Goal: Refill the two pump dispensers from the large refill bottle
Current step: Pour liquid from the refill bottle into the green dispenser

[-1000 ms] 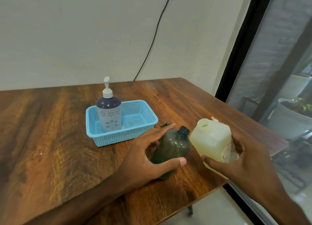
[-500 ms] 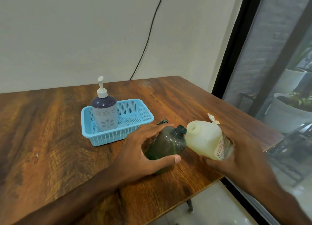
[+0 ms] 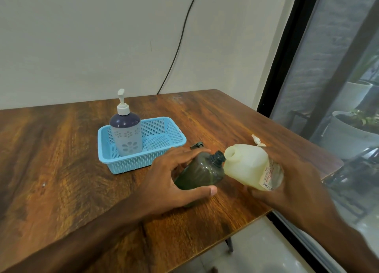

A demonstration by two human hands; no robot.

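My left hand grips a dark green dispenser bottle with its pump off, tilted so its open neck points up and right. My right hand holds the large cream refill bottle, tipped to the left with its open mouth right beside the green bottle's neck. A purple and grey pump dispenser with a white pump stands upright in the left part of a blue basket. A dark pump head lies on the table behind my left hand. A small white cap piece shows behind the refill bottle.
The wooden table ends close on the right and near side, with tiled floor below. A glass window with a black frame and potted plants outside runs along the right. A black cable hangs down the wall behind the table.
My right hand has tipped the refill bottle further left and brought its mouth up against the green bottle's neck. My left hand has kept its hold on the green bottle.
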